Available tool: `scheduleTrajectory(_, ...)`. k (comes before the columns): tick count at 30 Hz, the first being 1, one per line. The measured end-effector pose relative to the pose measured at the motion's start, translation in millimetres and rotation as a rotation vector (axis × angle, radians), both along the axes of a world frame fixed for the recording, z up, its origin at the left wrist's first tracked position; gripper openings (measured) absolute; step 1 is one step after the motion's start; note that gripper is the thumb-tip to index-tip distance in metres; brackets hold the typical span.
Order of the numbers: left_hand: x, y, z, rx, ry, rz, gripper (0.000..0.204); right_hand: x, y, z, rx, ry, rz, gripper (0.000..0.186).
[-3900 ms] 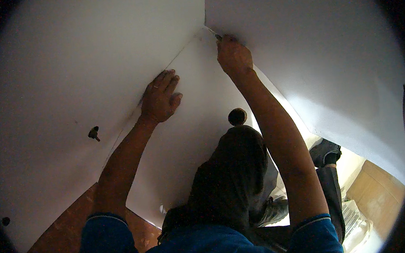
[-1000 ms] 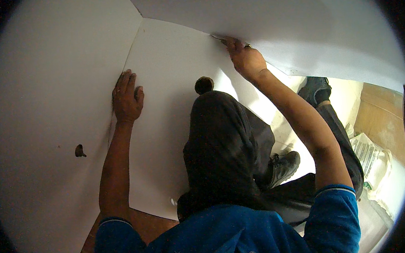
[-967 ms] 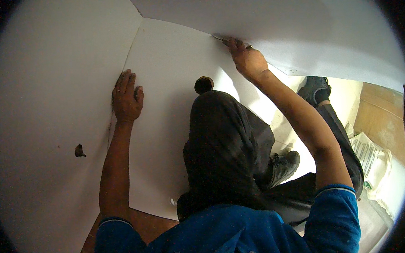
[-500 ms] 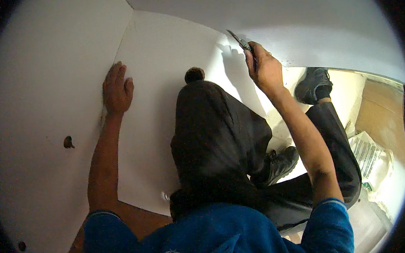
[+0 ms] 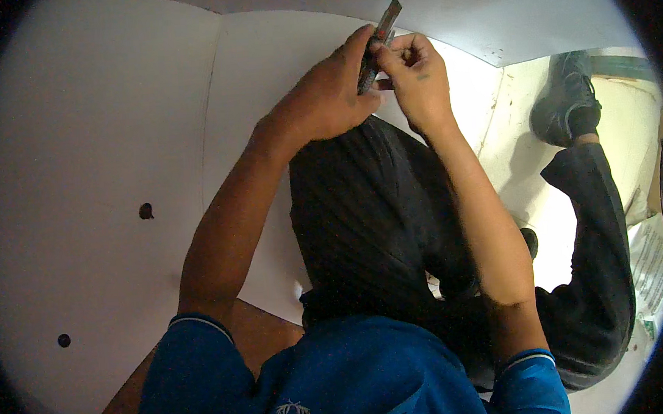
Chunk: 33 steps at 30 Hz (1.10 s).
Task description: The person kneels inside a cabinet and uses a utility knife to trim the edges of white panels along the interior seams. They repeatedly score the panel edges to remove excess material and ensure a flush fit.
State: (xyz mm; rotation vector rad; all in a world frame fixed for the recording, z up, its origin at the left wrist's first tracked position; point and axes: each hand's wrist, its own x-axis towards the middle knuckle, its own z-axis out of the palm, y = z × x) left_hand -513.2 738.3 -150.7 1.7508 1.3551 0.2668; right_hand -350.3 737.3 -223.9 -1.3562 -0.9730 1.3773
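Note:
A utility knife with a dark handle is held up above my bent knee, its metal blade out and pointing up to the right. My left hand grips the handle from the left, thumb side along it. My right hand meets it from the right, with thumb and fingers closed at the handle near the blade's base. Part of the handle is hidden by the fingers. Behind both hands stand the white panels, which meet at a thin seam.
On the left, the pale panel has two dark holes. A grey-white surface spans the top. My dark-trousered legs fill the middle, with a black shoe at upper right. A printed white bag lies at the right edge.
My left hand has left the panel seam and come across to the knife. The knife, formerly in my right hand alone, now sits between both hands, its blade turned from up-left to up-right.

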Motion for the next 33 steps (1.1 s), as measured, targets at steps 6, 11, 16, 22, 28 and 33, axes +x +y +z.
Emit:
scheduleTrajectory(6,-52,6,-22,0.274,0.271,-0.078,0.061,-3,0,-8,0.026,-0.187,0.226,0.051)
scheduleTrajectory(11,-98,44,-20,0.421,0.542,-0.185,0.039,-14,-1,-50,0.289,-1.114,0.291,0.073)
scheduleTrajectory(16,-70,91,-30,0.382,0.793,-0.422,0.032,-13,2,-56,0.231,-1.168,0.342,0.079)
scheduleTrajectory(22,-61,108,-51,0.456,0.806,-0.521,0.033,-12,1,-59,0.27,-1.208,0.333,0.08)
scheduleTrajectory(28,-62,115,-56,0.617,0.756,-0.605,0.03,-12,0,-56,0.269,-1.27,0.321,0.08)
scheduleTrajectory(33,-81,122,-68,0.625,0.723,-0.639,0.029,-13,2,-58,0.268,-1.253,0.308,0.078)
